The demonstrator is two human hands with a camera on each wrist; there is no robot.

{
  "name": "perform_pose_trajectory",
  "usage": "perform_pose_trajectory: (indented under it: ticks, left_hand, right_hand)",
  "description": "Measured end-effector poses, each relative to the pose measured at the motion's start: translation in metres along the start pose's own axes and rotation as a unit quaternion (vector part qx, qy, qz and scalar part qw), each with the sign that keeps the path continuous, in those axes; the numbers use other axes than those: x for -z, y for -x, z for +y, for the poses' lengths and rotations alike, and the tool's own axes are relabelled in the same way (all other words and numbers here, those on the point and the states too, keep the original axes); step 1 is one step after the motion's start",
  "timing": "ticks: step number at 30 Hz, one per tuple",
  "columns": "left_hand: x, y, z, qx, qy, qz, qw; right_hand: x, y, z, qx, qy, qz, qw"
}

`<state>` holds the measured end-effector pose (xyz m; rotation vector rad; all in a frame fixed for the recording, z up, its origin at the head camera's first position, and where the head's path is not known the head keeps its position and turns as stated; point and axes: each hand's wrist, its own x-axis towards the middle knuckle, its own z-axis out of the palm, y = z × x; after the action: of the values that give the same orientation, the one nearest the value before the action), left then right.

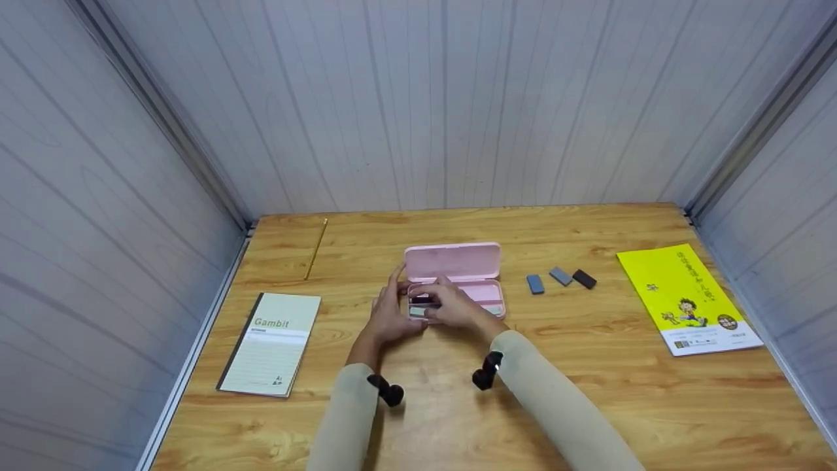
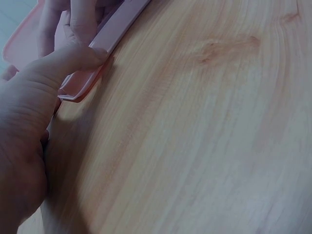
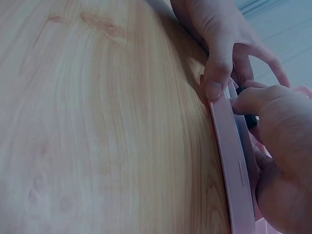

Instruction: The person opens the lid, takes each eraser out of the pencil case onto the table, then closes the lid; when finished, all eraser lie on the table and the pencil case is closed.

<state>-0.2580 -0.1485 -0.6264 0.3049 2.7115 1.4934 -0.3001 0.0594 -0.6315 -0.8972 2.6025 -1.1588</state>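
Observation:
A pink pencil case (image 1: pixel 452 261) lies on the table with its lid raised toward the back wall. My left hand (image 1: pixel 390 314) grips the case's left end, its thumb (image 2: pixel 85 56) on the front wall and its fingers round the far side. Inside the tray, my right hand (image 1: pixel 454 306) pinches a small black block (image 3: pixel 250 120) at the left part, mostly hidden by the fingers. A pale, flat strip (image 1: pixel 417 313) lies along the tray's front compartment, passing under the right hand.
Right of the case lie a blue eraser (image 1: pixel 535 284), a grey-blue eraser (image 1: pixel 560 276) and a black eraser (image 1: pixel 584 279). Farther right is a yellow book (image 1: pixel 680 288). At left are a notebook (image 1: pixel 271 353) and, behind it, a pencil (image 1: pixel 316 248). Walls (image 1: pixel 444 104) enclose the table.

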Motion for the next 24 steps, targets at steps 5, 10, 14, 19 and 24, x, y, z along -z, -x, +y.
perform_pose_trajectory:
  ticks: [5, 10, 14, 19, 24]
  left_hand:
    - [0.000, 0.000, 0.000, 0.002, 0.001, -0.004, 1.0000]
    - [0.001, 0.000, 0.000, -0.002, 0.007, -0.004, 1.0000]
    - [0.001, 0.000, 0.001, 0.000, 0.004, -0.003, 1.0000]
    - [0.001, 0.000, 0.001, 0.001, 0.004, 0.002, 1.0000]
    - [0.000, 0.000, 0.001, 0.007, 0.009, 0.000, 0.9999]
  right_hand:
    - [-0.001, -0.002, 0.006, -0.007, -0.008, -0.004, 1.000]
    - [-0.003, -0.004, 0.014, -0.020, -0.029, 0.019, 0.999]
    - [-0.004, -0.003, 0.018, -0.022, -0.046, 0.053, 0.997]
    - [0.000, 0.001, 0.013, -0.010, -0.075, 0.094, 0.993]
    - [0.008, 0.007, 0.003, 0.016, -0.134, 0.132, 0.982]
